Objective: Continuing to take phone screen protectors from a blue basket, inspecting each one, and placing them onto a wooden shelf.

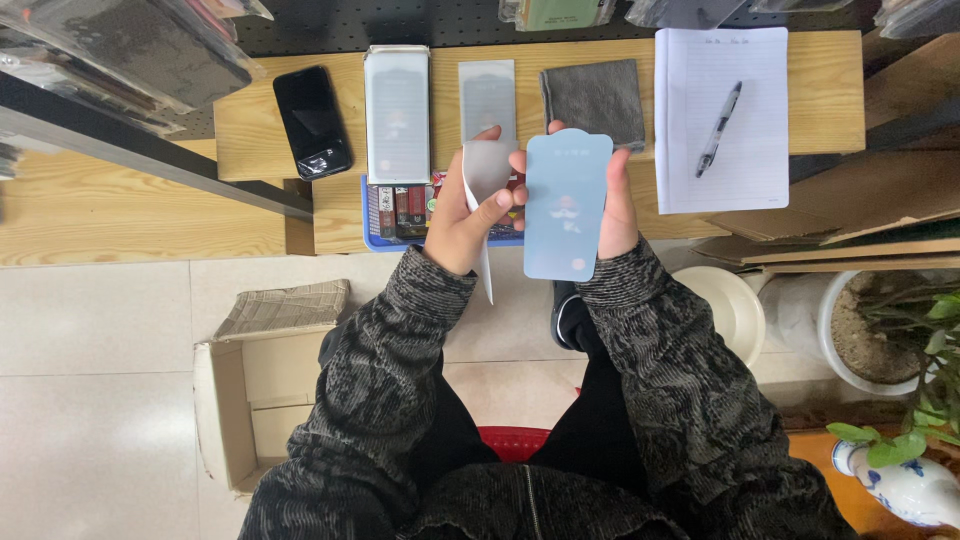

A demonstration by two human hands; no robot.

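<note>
My right hand (618,205) holds a light blue, phone-shaped screen protector sheet (566,205) upright by its right edge. My left hand (468,215) pinches a thin translucent film (484,190) that is peeled away from the sheet's left side and curls downward. Both hands hover just in front of a low wooden bench (830,90). On the bench lie a black phone (312,122), a clear phone-sized package (397,113), a smaller grey film sheet (487,95) and a grey cloth (595,97).
A white notepad (722,120) with a pen (718,130) lies on the bench's right part. A blue tray (375,222) with small packets sits below the bench edge. An open cardboard box (250,395) stands on the tiled floor at left; potted plants (890,330) stand at right.
</note>
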